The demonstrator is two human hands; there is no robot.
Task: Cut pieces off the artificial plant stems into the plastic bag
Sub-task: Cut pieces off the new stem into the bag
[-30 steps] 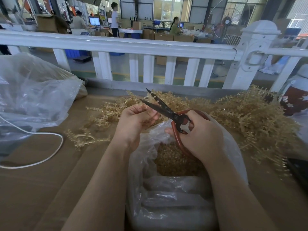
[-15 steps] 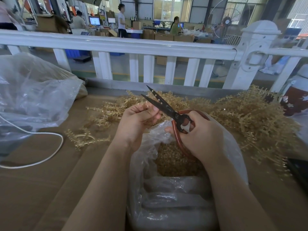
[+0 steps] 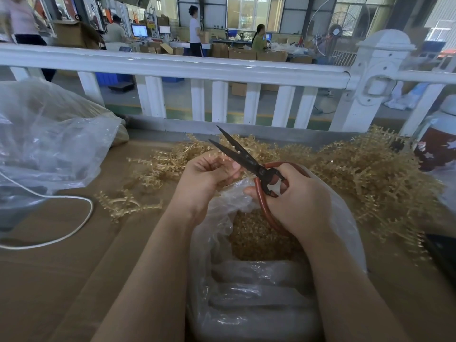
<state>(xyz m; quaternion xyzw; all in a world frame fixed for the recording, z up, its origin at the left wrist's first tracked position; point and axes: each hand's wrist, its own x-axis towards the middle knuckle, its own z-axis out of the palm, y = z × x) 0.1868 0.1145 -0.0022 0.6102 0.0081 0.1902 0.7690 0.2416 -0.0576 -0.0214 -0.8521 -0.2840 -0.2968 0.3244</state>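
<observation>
We pinched a stem piece [image 3: 218,162] in our left hand [image 3: 207,178] above the plastic bag [image 3: 345,218], our right hand [image 3: 296,201] gripping open scissors [image 3: 237,154], whose blades risked nicking nearby fingertips.

left hand [image 3: 204,178]: curled, pinching | right hand [image 3: 296,196]: gripping, fingers curled

Brown cardboard-covered table [image 3: 61,280], with heaps of golden plant stems [image 3: 370,176], a clear plastic bag [image 3: 345,223], another bag [image 3: 49,144] far left, white cord [image 3: 84,218].
</observation>
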